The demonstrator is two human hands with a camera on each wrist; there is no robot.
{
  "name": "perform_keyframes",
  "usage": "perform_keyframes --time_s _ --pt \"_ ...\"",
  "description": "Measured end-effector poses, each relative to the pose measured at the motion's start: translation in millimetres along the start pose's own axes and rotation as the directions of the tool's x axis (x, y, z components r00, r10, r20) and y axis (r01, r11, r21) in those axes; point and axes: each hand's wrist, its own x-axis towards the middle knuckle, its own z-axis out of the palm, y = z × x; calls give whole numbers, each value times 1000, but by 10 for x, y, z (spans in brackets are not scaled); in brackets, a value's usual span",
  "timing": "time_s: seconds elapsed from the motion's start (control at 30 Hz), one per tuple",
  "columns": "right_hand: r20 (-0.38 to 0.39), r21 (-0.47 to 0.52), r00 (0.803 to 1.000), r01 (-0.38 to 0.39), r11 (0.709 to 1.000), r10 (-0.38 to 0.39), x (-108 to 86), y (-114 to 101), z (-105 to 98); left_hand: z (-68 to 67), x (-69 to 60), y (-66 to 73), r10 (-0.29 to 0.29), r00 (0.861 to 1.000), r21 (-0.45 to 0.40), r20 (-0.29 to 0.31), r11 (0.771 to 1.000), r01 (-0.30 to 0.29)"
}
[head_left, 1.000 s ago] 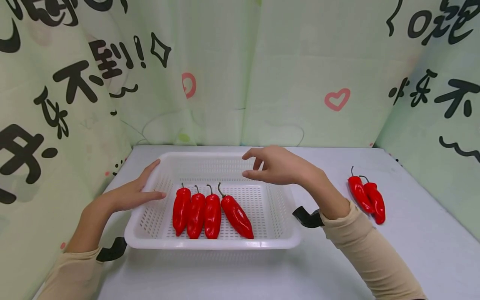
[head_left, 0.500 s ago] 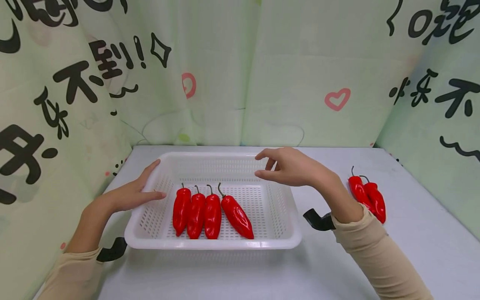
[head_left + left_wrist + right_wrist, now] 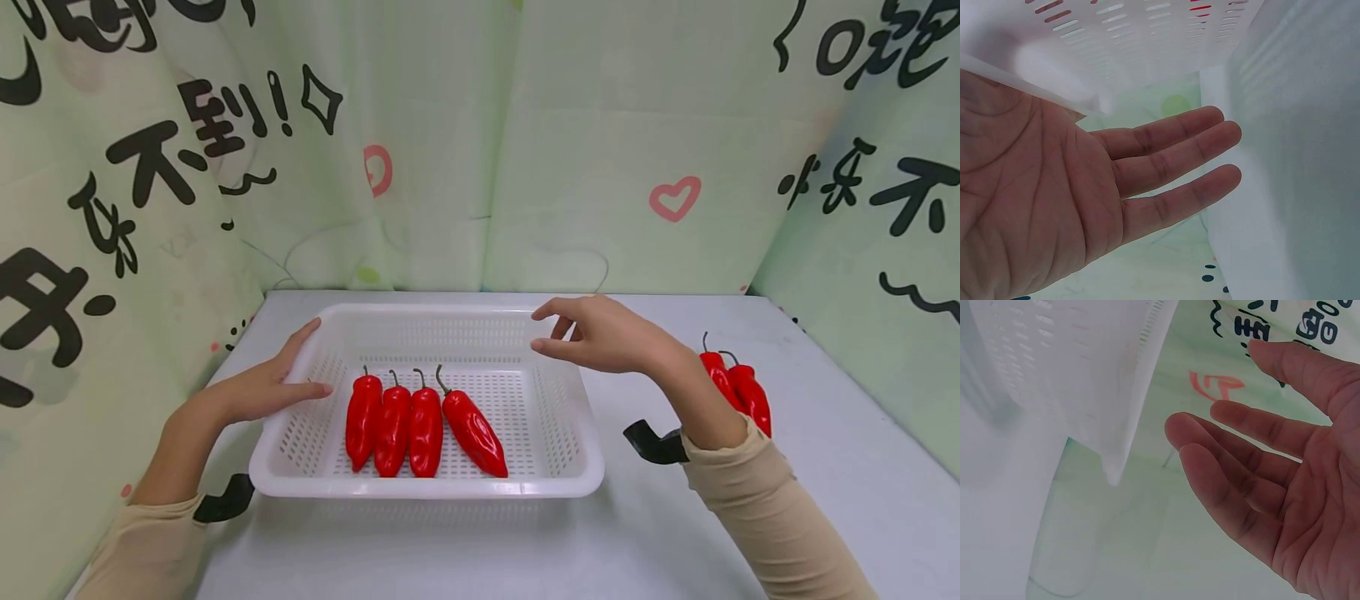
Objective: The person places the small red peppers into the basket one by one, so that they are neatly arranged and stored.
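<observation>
A white perforated basket [image 3: 427, 488] holds a row of red peppers [image 3: 426, 429], the rightmost pepper [image 3: 475, 433] slanting. My left hand [image 3: 258, 390] lies at the basket's left rim, thumb over the rim. In the left wrist view, this hand [image 3: 1085, 181] has straight, spread fingers below the basket's rim [image 3: 1035, 94]. Above the basket's back right corner hovers my right hand [image 3: 600, 333], holding nothing. Its fingers are relaxed and slightly bent, and the right wrist view has the hand [image 3: 1272, 469] apart from the basket [image 3: 1079, 375].
Two more red peppers [image 3: 750, 396] lie on the white table [image 3: 832, 467] to the right, partly hidden behind my right forearm. A pale green curtain [image 3: 570, 167] with black characters and pink hearts surrounds the table's back and sides.
My right hand and forearm have moved to the right over the basket, now covering part of the peppers on the table. The left hand and the peppers in the basket look unmoved.
</observation>
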Motion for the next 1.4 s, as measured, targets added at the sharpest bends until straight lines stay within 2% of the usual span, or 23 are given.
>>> perform_keyframes --time_s 0.73,1.4 --pt "-24 41 996 -87 995 88 -239 422 5 1 -2 16 2 1000 -23 9 1000 -2" --pt "-57 -2 987 -153 988 153 -401 780 5 10 -9 3 -4 1000 -29 1 1000 4"
